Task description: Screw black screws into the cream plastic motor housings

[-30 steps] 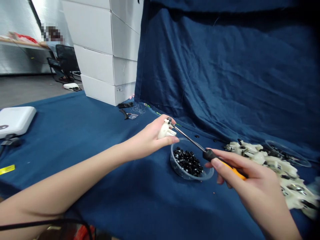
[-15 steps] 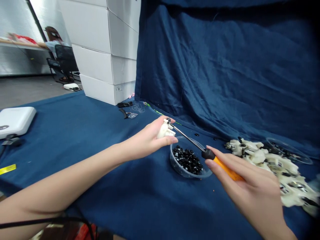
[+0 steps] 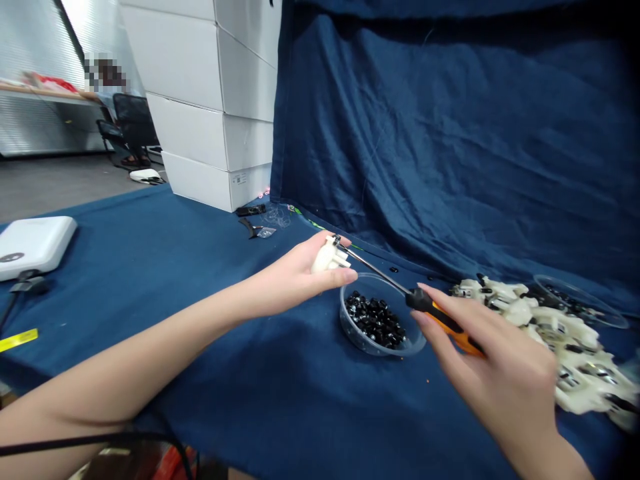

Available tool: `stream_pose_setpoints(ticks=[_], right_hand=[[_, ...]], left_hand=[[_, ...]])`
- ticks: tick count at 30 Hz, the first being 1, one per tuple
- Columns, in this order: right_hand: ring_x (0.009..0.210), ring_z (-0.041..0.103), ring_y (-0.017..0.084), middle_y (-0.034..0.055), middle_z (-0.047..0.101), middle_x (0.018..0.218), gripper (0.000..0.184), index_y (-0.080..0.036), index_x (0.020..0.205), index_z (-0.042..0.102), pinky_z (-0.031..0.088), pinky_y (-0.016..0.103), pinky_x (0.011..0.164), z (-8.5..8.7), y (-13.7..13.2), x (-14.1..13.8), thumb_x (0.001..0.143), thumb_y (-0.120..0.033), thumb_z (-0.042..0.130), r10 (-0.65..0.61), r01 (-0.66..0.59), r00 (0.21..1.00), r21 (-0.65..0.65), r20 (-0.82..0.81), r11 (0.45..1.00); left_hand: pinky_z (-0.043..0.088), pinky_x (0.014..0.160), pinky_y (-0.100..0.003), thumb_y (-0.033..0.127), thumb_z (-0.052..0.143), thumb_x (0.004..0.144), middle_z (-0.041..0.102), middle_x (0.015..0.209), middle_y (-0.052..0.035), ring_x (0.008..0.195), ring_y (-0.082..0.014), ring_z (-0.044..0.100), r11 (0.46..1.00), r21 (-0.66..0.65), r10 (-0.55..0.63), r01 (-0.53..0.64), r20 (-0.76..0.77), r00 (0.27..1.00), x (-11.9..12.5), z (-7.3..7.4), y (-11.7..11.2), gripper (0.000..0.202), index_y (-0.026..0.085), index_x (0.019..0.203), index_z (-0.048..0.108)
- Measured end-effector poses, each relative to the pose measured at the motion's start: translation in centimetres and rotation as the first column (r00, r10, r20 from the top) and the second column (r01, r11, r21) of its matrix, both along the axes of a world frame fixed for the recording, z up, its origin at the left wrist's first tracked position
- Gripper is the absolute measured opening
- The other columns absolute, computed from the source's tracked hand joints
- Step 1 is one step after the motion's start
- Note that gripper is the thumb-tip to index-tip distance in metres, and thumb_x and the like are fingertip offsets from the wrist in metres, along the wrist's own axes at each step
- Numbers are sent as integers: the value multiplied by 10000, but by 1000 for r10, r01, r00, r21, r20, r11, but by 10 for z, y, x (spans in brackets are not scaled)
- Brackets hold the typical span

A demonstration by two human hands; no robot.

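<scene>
Between the thumb and fingers of my left hand (image 3: 300, 277) is a small cream-white plastic part (image 3: 327, 257). A small black piece (image 3: 337, 239) sits at its upper end. My right hand (image 3: 500, 367) is closed around the orange and black handle of a screwdriver (image 3: 445, 319). Its metal shaft slants up to the left, and the tip meets the black piece; the exact contact is too small to make out. Below the shaft stands a clear round plastic bowl (image 3: 347, 325) holding many small black pieces (image 3: 376, 320) with shiny metal bits.
Cream-white plastic parts (image 3: 555, 327) lie heaped on the right, beside a clear lid (image 3: 580, 300) with small dark pieces. White boxes (image 3: 195, 133) are stacked behind. At left lies a white device (image 3: 37, 247) with a cable. A person (image 3: 113, 93) sits in the background.
The orange handle has turned in my right hand, showing a black stripe now. The white part and my left hand have barely shifted.
</scene>
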State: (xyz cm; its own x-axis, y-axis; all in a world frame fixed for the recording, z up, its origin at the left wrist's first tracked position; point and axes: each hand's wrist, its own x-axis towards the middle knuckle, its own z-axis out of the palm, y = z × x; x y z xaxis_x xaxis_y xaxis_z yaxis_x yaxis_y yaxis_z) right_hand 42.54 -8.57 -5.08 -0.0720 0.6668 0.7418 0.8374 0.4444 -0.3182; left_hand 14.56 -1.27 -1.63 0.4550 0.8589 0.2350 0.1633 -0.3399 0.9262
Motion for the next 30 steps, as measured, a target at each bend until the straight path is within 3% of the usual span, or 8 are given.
stream_pose_setpoints(ticks=[4, 9, 12, 15, 17, 23, 26, 30], right_hand=[[767, 786, 193, 67, 844, 1077, 340, -222, 1349, 778, 541, 310, 684, -11, 4, 6, 1010, -227, 753, -44, -29, 951, 229, 306, 973], [629, 704, 168, 44, 777, 764, 287, -220, 970, 839, 524, 260, 571, 0, 6, 6, 980, -494, 753, 134, -176, 976, -260, -173, 950], [425, 386, 66, -5, 535, 535, 572, -179, 721, 702, 264, 225, 425, 12, 1, 2, 947, -704, 704, -36, -427, 827, -668, -561, 609], [408, 204, 20, -36, 515, 556, 597, -163, 928, 727, 122, 219, 435, 20, -4, -4, 952, -755, 658, -146, -672, 661, -668, -736, 321], [430, 265, 26, -15, 614, 652, 566, -179, 1089, 713, 168, 208, 448, 21, -5, -6, 926, -722, 723, -104, -663, 664, -647, -741, 378], [873, 758, 217, 56, 811, 1049, 268, -248, 1125, 746, 588, 319, 755, 2, 5, 0, 952, -441, 815, 80, -124, 978, -228, -193, 966], [907, 775, 220, 69, 826, 1117, 318, -211, 1324, 737, 554, 336, 812, -5, 8, 8, 1007, -238, 760, -19, -55, 946, 219, 323, 974], [691, 722, 152, 36, 823, 951, 447, -177, 1451, 670, 439, 323, 631, -5, 5, 15, 1011, -164, 749, -97, -66, 858, 295, 505, 953]], left_hand=[[476, 753, -329, 515, 769, 959, 647, 995, -21, 836, -181, 581, 1000, 18, 1, -1, -12, 1000, 1, -8, 5, 547, 204, 1368, 582], [492, 844, -380, 506, 742, 978, 689, 1077, -72, 970, -250, 634, 988, 155, 20, -2, -119, 993, -2, -16, 13, 529, 186, 1360, 563], [494, 895, -396, 506, 732, 995, 681, 1187, -110, 1041, -266, 635, 961, 277, 32, 10, -145, 989, -6, -13, 14, 534, 190, 1385, 551], [499, 892, -379, 525, 748, 988, 653, 1252, -116, 1050, -251, 628, 926, 375, 11, 39, -131, 991, -8, -7, 13, 560, 213, 1406, 543], [501, 866, -358, 519, 763, 979, 660, 1191, -85, 994, -222, 625, 938, 344, -9, 40, -92, 996, -7, -4, 11, 559, 223, 1400, 543], [488, 823, -322, 481, 806, 944, 656, 1037, -13, 890, -174, 593, 999, 45, 6, -5, -6, 1000, 1, -4, 3, 527, 213, 1335, 576], [490, 798, -329, 524, 772, 963, 636, 1024, -15, 850, -171, 572, 1000, -9, -3, 2, -52, 999, 0, -5, 5, 539, 205, 1349, 571], [497, 803, -351, 562, 724, 987, 651, 1056, -45, 902, -208, 597, 998, 50, -29, 38, -176, 984, -3, -9, 10, 541, 196, 1346, 553]])
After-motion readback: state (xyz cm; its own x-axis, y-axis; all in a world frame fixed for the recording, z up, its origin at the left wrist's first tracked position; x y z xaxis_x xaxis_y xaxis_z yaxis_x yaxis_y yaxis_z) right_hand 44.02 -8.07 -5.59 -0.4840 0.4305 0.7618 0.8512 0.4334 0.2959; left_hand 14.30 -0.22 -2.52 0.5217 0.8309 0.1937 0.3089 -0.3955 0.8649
